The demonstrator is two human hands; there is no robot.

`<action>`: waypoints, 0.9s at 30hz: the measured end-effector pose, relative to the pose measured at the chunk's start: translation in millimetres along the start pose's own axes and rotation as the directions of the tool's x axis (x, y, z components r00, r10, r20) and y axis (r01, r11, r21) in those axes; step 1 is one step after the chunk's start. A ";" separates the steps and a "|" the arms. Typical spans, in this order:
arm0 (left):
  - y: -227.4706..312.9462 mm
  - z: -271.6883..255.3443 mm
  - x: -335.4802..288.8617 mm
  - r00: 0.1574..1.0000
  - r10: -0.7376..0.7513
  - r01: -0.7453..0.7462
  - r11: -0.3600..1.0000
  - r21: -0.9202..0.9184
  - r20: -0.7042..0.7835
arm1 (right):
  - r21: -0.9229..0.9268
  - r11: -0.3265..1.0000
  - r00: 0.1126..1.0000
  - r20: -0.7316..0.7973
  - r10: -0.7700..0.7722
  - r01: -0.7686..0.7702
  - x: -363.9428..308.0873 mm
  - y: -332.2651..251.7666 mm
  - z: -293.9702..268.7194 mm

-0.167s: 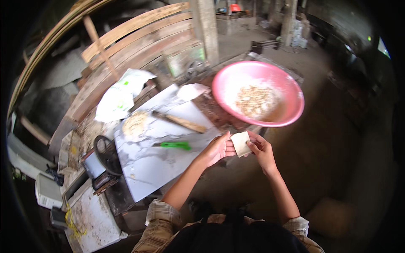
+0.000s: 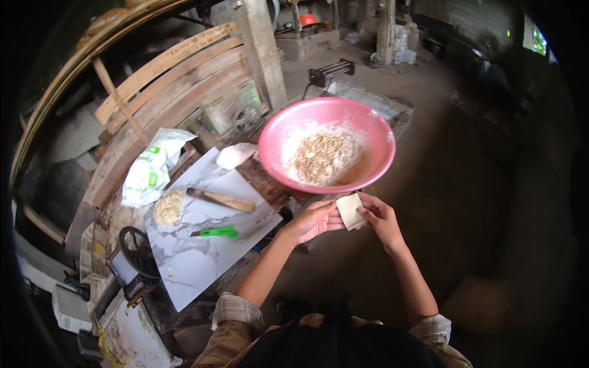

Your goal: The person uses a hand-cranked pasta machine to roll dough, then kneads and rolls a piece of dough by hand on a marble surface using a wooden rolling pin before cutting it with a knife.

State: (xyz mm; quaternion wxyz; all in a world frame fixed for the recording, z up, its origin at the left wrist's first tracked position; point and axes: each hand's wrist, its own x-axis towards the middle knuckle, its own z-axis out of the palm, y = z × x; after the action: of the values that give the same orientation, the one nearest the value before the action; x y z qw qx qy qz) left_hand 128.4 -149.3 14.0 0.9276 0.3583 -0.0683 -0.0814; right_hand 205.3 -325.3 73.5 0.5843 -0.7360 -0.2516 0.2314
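Note:
A small, pale square of dough sheet (image 2: 350, 212) is held up in front of me between both hands. My left hand (image 2: 311, 223) is palm up, its fingers reaching to the left edge of the square and partly hidden by it, the thumb near the top corner. My right hand (image 2: 383, 222) pinches the square's right side, thumb on the front and fingers behind. Just beyond the hands stands a pink basin (image 2: 270, 165) with floury dough strips (image 2: 325, 153) inside.
A marble-patterned board (image 2: 202, 270) on the left carries a wooden stick (image 2: 221, 200), a green utility knife (image 2: 218, 232) and a dough pile (image 2: 168, 207). Beside it are a white-green bag (image 2: 153, 168), a white lump (image 2: 235, 156) and a black handwheel (image 2: 138, 251). A concrete post (image 2: 262, 55) rises behind.
My view has turned to the right, so the basin and board appear further left. Both hands keep the same hold on the dough square.

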 end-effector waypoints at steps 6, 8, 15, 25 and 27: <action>32.4 1.4 53.5 0.977 -0.183 0.205 0.938 0.279 -0.106 | 0.344 0.924 0.985 -0.095 -0.142 0.166 31.9 49.8 -20.1; 37.2 1.6 82.1 0.974 -0.199 0.220 0.946 0.240 -0.108 | 0.333 0.929 0.985 -0.105 -0.135 0.163 51.8 47.6 -38.0; 72.5 -23.7 169.2 0.989 -0.078 0.118 0.924 0.365 -0.122 | 0.228 0.948 0.975 -0.065 -0.212 0.221 148.5 38.0 -83.8; 167.9 -61.5 269.9 0.938 0.224 0.008 0.749 0.662 -0.264 | 0.094 0.927 0.909 0.183 -0.373 0.362 320.8 -15.1 -113.5; 182.7 -80.9 287.9 0.894 0.397 -0.108 0.643 0.758 -0.209 | 0.100 0.921 0.896 0.211 -0.390 0.378 348.1 -23.7 -112.7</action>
State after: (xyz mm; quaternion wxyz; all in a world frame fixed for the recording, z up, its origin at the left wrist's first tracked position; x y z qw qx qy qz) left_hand 443.4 -20.6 97.8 0.7050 0.6924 0.0246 0.1519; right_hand 541.2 -181.6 104.1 0.6063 -0.6240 -0.4502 0.2009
